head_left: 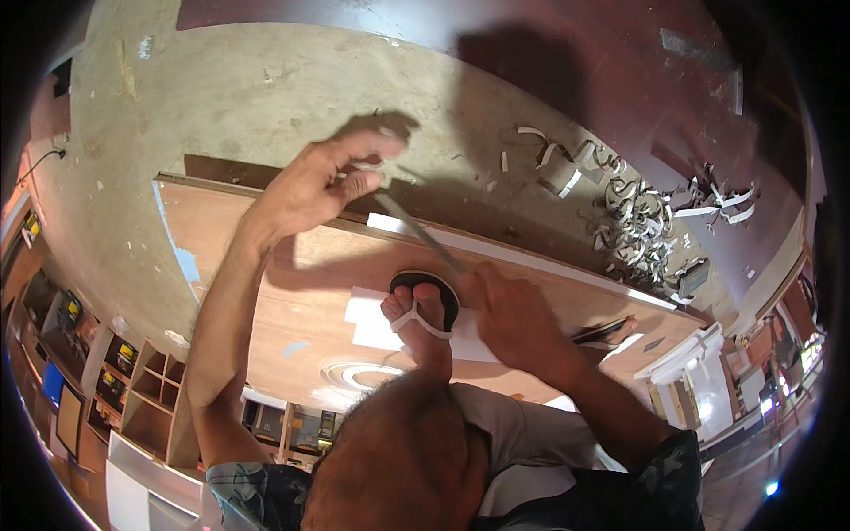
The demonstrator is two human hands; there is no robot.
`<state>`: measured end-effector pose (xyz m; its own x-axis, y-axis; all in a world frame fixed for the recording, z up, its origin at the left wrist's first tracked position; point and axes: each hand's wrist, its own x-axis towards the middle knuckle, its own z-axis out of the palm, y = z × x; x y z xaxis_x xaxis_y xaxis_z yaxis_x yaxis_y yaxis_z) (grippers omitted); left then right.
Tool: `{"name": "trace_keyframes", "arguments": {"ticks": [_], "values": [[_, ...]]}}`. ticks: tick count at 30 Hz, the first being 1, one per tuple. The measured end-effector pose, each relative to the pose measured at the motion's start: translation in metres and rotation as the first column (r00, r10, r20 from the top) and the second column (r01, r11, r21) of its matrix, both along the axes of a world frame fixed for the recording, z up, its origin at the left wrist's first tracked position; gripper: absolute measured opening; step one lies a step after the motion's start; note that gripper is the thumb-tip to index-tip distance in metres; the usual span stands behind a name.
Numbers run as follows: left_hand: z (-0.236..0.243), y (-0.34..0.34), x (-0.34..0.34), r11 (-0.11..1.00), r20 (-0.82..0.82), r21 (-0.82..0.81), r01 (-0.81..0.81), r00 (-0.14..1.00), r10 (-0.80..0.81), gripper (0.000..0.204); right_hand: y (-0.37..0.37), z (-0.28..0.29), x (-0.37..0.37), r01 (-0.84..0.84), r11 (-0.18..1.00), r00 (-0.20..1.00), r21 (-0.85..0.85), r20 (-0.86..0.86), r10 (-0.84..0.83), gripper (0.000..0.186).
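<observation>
My right hand is closed round one end of a long, narrow grey tool that looks like a flat file. It slants up and left over the long edge of a brown wooden board. Near its far end is my left hand, thumb and fingers apart and slightly blurred. Beside the thumb lies a small pale bit I cannot make out. My foot, in a dark sandal with a pale strap, rests on the board between my arms.
Curled black and white strip offcuts lie heaped on the concrete floor at the right. A dark red sheet covers the far right. White strips lie along the board's edge. Shelves with compartments stand at the lower left.
</observation>
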<state>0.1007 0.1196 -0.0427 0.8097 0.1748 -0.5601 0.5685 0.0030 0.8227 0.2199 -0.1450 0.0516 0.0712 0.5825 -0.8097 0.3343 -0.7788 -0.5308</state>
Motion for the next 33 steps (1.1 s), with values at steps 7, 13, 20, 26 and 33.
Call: {"name": "trace_keyframes", "arguments": {"ticks": [7,13,20,26,33], "values": [[-0.034,0.018,-0.003,0.796,-0.073,-0.4,0.454,0.85,-0.521,0.022,0.018,0.016,-0.004,0.067,0.99,0.995,-0.124,-0.07,-0.076,0.036],[-0.053,0.021,0.001,0.74,-0.13,-0.552,0.386,0.836,-0.533,0.022,0.024,0.016,-0.008,-0.112,0.993,0.994,-0.037,-0.011,0.111,0.033],[-0.063,0.022,0.007,0.709,-0.152,-0.581,0.4,0.802,-0.577,0.02,0.029,0.016,-0.004,-0.064,0.983,0.998,-0.169,0.014,0.067,0.04],[-0.066,0.018,0.009,0.727,-0.079,-0.495,0.476,0.808,-0.583,0.02,0.028,0.005,-0.009,-0.029,0.969,0.997,-0.246,0.063,0.046,0.048],[-0.073,0.018,0.007,0.734,-0.093,-0.492,0.468,0.81,-0.579,0.02,0.027,-0.003,-0.012,-0.039,0.936,0.997,-0.35,0.048,0.06,0.058]]}}
